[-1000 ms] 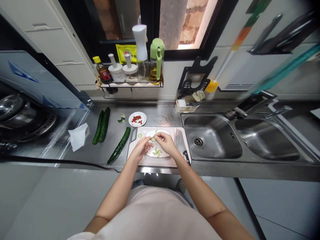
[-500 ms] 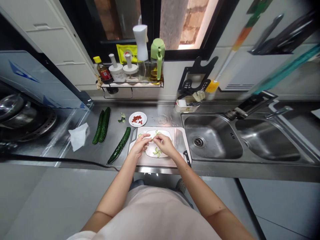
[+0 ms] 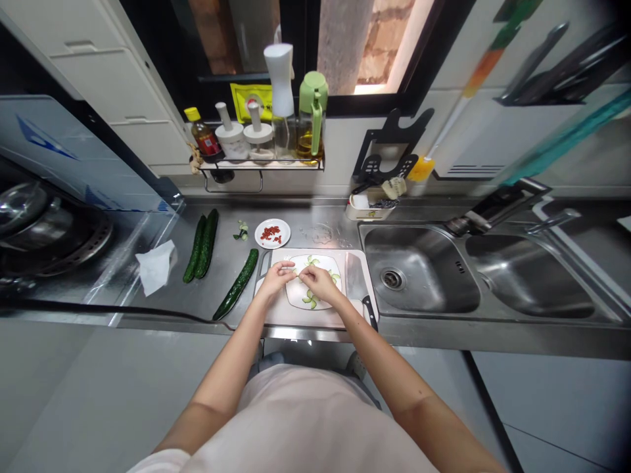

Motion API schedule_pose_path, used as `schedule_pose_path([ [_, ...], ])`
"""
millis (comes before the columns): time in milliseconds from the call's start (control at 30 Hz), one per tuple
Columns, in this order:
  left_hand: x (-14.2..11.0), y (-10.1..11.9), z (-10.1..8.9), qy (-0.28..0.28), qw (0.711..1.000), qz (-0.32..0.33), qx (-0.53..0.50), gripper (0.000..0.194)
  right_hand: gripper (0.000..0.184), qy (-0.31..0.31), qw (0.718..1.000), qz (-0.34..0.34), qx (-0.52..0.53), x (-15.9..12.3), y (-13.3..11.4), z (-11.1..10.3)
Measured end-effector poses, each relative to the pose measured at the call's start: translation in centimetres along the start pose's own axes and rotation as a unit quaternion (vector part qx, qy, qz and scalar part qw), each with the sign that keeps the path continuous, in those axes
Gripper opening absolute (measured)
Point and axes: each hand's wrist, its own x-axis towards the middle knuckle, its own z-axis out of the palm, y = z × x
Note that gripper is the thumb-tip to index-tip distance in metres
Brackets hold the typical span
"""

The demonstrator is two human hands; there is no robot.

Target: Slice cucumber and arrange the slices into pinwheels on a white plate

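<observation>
Both my hands are over a white plate (image 3: 323, 264) that lies on a light pink cutting board (image 3: 276, 320). My left hand (image 3: 276, 279) is at the plate's left edge, its index finger stretched out and its thumb apart below. Just right of it, my right hand (image 3: 319, 282) has thumb and fingertips pinched together, pointing left; anything between them is too small to make out. Thin cucumber slices (image 3: 310, 299) are fanned in small groups around the plate, at the bottom, top and right. A knife (image 3: 355, 276) lies along the board's right side, its black handle toward me.
A whole cucumber (image 3: 236, 286) lies left of the board, with two more cucumbers (image 3: 206, 244) farther left. Behind the board sits a small plate (image 3: 283, 226) of red bits beside cucumber scraps (image 3: 241, 230). A double sink (image 3: 419, 269) is at right; a condiment rack (image 3: 261, 165) hangs above.
My left hand has drawn slightly left, away from my right fingertips. My right hand has shifted a little left and stays pinched. The camera view has shifted slightly.
</observation>
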Motion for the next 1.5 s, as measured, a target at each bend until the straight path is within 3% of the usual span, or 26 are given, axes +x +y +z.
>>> schedule_pose_path([
  [267,2.4,-3.2,-1.4,-0.004,0.999,0.016,0.048,0.044,0.011,-0.041,0.996,0.035,-0.064,1.3,1.8,1.6],
  [467,3.6,-4.5,-1.5,0.027,0.988,0.048,0.147,0.035,0.011,-0.057,0.991,0.057,-0.104,2.0,2.3,2.2],
  [600,3.7,-4.7,-1.5,0.050,0.963,0.078,0.252,0.031,0.011,-0.067,0.985,0.074,-0.137,2.4,2.3,2.5],
  [767,3.2,-4.2,-1.3,0.057,0.911,0.114,0.392,0.030,0.013,-0.069,0.981,0.077,-0.162,2.6,2.4,2.7],
  [1000,2.4,-3.8,-0.9,0.044,0.854,0.162,0.493,0.031,0.013,-0.064,0.978,0.083,-0.182,2.6,2.5,3.0],
  [1500,1.8,-3.9,-0.6,0.046,0.814,0.164,0.555,0.025,0.011,-0.052,0.973,0.097,-0.204,2.5,2.1,3.0],
])
